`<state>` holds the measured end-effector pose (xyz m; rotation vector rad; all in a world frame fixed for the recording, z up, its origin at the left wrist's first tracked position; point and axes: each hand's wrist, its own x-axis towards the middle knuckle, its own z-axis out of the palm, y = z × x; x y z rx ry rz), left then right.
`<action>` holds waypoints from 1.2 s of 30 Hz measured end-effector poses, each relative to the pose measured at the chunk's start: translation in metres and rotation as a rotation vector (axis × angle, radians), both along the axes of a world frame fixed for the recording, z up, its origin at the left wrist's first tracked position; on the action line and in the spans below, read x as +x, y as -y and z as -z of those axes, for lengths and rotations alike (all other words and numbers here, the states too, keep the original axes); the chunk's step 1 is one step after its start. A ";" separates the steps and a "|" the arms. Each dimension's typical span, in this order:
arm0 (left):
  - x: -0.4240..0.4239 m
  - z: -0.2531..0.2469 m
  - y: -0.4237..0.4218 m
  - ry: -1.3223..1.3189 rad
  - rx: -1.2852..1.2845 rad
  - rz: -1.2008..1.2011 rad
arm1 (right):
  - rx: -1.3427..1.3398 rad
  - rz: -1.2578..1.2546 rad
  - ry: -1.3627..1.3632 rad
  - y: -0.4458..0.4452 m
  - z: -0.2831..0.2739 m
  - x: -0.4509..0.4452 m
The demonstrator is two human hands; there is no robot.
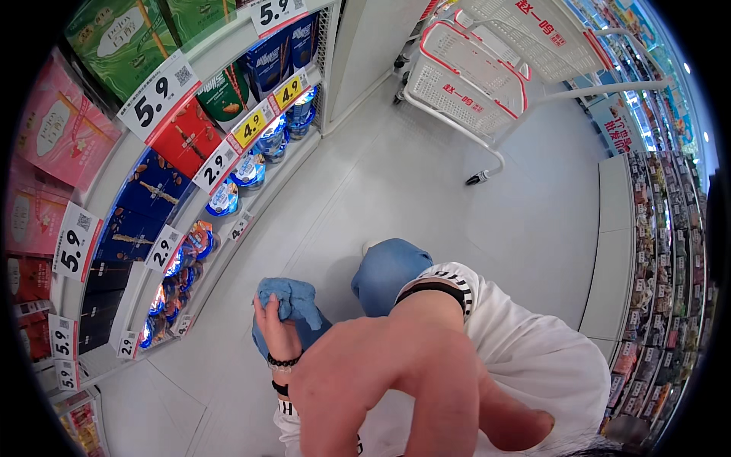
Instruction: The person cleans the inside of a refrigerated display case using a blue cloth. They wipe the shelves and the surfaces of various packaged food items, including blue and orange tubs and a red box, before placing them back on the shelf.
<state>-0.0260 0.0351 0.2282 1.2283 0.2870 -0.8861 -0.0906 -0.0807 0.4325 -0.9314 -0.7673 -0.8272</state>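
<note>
My left hand (280, 333) grips a crumpled blue cloth (297, 297) above my bent leg in blue jeans, at the lower left of centre. A beaded bracelet and a black band circle that wrist. Very near the camera, my right hand (394, 371) is raised large across the lower middle. Its thumb stands apart from the fingers and nothing shows between them; some fingertips run past the bottom edge. The right arm has a white sleeve (531, 348) and a black wristband.
Shelves on the left hold boxed snack sticks (154, 191) and lidded cups (248, 169), with price tags (160, 97) along their edges. A white shopping trolley (474, 97) with red-rimmed baskets stands ahead on the pale tiled floor (411, 200). Racks of packaged goods (662, 257) line the right side.
</note>
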 end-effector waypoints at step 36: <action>0.071 0.132 0.000 0.188 -0.055 -0.026 | -0.661 1.312 -0.517 0.136 0.154 0.216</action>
